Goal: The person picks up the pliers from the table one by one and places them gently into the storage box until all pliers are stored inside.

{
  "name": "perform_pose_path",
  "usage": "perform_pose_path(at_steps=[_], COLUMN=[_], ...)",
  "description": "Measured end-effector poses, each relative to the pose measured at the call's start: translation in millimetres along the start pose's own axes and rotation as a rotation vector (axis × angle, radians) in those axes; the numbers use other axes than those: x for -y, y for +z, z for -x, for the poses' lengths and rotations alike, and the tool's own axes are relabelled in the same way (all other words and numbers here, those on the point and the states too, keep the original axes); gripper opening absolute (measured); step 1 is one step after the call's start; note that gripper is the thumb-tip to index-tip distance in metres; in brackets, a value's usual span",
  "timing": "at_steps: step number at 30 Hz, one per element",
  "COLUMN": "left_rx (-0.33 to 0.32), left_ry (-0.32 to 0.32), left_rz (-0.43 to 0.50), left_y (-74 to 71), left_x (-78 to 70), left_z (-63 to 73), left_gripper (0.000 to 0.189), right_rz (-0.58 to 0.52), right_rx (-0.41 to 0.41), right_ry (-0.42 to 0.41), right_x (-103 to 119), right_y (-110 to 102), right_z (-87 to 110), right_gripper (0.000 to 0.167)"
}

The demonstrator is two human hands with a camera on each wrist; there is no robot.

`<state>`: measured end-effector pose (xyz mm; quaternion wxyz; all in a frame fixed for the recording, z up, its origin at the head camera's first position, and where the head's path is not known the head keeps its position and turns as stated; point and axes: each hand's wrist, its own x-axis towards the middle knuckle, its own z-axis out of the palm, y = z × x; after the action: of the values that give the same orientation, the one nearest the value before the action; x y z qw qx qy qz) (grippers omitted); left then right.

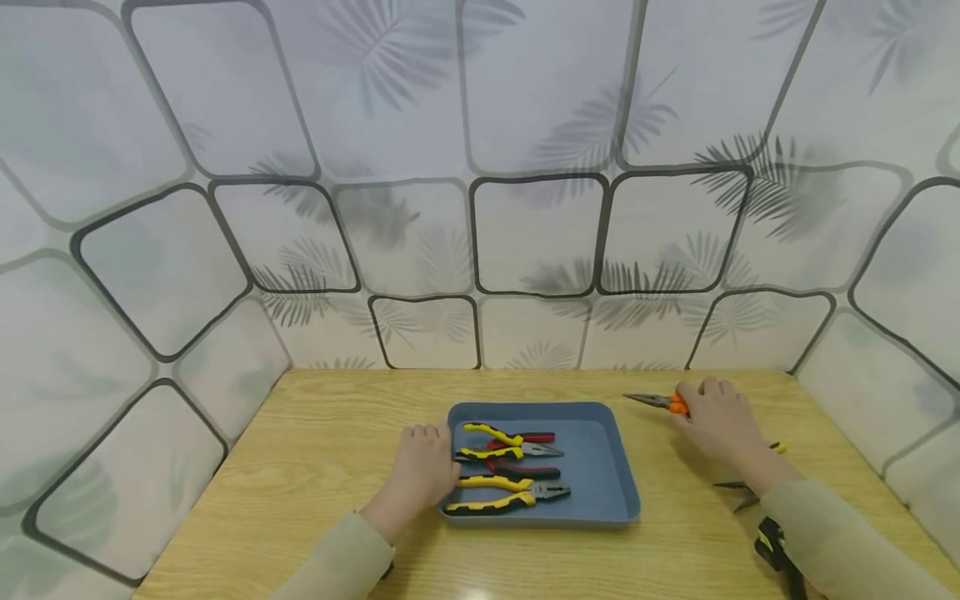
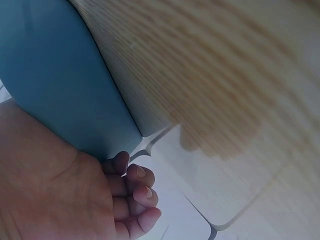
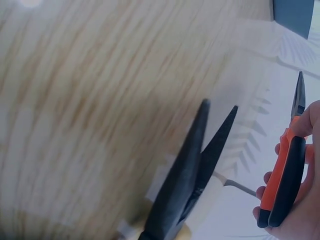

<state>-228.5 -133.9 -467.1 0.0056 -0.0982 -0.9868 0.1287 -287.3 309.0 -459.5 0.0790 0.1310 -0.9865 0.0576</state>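
Note:
My left hand [image 1: 423, 462] holds the left rim of a blue tray [image 1: 600, 467]; in the left wrist view its fingers curl outside the tray wall [image 2: 55, 65], the thumb hidden. Inside the tray lie long-nose pliers [image 1: 517, 450] and combination pliers [image 1: 517, 493], both yellow and black, among red-and-black handles [image 1: 536, 472] of partly covered tools. Right of the tray, my right hand [image 1: 720, 421] grips long-nose pliers with orange-and-black handles [image 3: 284, 170]. Their closed tips point left in the head view, above the table.
Beneath the right forearm lie dark-jawed pliers [image 3: 185, 185] with spread tips, mostly covered by the sleeve in the head view. Nearer stands a black-and-yellow tool [image 1: 771, 546], partly hidden. The wooden table [image 1: 322, 433] meets patterned cloth walls [image 1: 536, 242] at the back and sides.

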Motion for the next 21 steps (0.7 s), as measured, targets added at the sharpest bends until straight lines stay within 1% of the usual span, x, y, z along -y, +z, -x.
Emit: perform_pose_path(at_steps=[8,11,15,21], left_rx=[-0.017,-0.019,-0.02,-0.022], left_ry=[-0.002,-0.001,0.0,0.003], left_rz=[0.023,0.03,0.026,0.014], left_y=[0.6,0.4,-0.5,-2.8], left_x=[0.0,0.1,-0.1,-0.4], left_z=[0.0,1.1,1.5,1.7], left_gripper=[0.042,0.042,0.042,0.041], right_rz=[0.014,0.014,0.011,0.001], right_rx=[-0.033,-0.033,-0.033,-0.055], right_ry=[-0.025,-0.023,-0.024,-0.039], right_x=[12.2,16.5,21.2,27.9], right_y=[-4.1,-5.5,-6.6,-7.6], right_z=[-1.4,-1.2,-0.8,-0.3], right_gripper=[0.039,0.04,0.04,0.036])
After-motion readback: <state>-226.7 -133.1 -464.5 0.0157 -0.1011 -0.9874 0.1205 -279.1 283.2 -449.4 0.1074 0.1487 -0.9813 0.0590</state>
